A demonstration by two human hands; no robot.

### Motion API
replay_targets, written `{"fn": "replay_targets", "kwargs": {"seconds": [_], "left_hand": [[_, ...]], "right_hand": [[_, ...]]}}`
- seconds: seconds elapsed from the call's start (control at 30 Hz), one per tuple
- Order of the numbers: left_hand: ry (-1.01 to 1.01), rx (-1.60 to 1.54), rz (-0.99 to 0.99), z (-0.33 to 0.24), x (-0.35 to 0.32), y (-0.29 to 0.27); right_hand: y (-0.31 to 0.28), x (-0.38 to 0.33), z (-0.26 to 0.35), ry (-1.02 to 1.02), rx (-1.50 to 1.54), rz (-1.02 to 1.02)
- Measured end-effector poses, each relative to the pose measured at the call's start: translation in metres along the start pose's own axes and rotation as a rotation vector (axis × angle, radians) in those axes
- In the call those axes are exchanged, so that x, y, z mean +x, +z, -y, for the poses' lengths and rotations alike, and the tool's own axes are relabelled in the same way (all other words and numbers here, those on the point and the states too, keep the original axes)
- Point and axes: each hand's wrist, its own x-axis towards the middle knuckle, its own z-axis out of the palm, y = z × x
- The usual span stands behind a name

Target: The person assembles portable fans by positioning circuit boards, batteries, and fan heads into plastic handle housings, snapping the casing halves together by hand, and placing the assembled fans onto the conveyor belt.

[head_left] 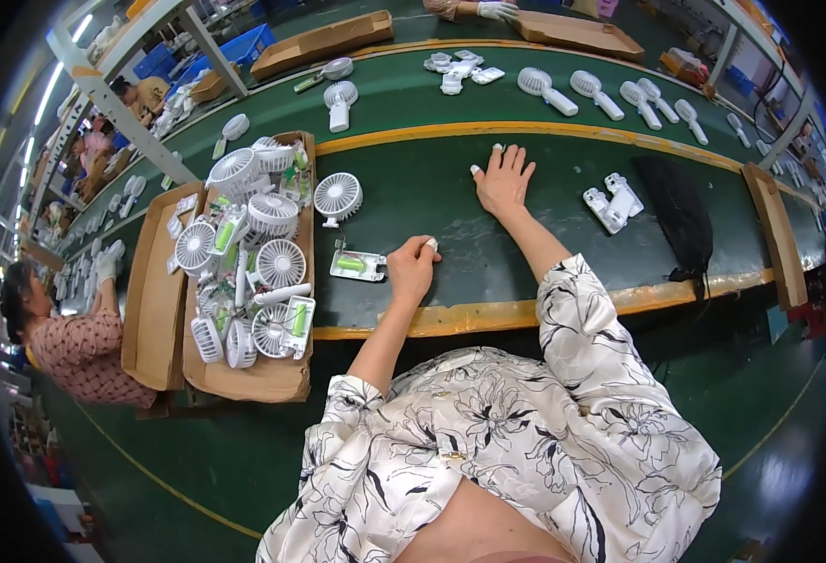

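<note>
My left hand [411, 270] is closed, its fingers curled in, with a white finger cover at a fingertip. Whether anything small is inside cannot be seen. Right beside it lies an opened white fan handle [357, 266] with a green battery inside. Just beyond that handle is a round white fan head [338, 197]. My right hand [504, 182] rests palm down on the green work surface [450, 211], fingers spread and nothing held. White covers sit on two of its digits. Right of it lie white plastic handle shells [613, 204].
A cardboard box [295, 375] heaped with fans and battery handles stands at my left. A black cloth bag [673, 220] lies at right, before a cardboard strip [775, 235]. Beyond the yellow edge, a green belt [385, 108] carries several handheld fans. A co-worker [84, 347] sits at far left.
</note>
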Motion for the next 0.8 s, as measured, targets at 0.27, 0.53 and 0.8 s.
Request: {"fn": "replay_targets", "kwargs": {"seconds": [0.27, 0.53, 0.8], "left_hand": [[-0.069, 0.065, -0.009, 0.003, 0.005, 0.01], [-0.085, 0.298, 0.25, -0.039, 0.155, 0.073], [-0.349, 0.24, 0.307, -0.009, 0.325, 0.105]], "right_hand": [[0.014, 0.006, -0.009, -0.022, 0.046, 0.043], [0.052, 0.086, -0.018, -0.068, 0.181, 0.008], [0.119, 0.258, -0.084, 0.044, 0.166, -0.123]]}}
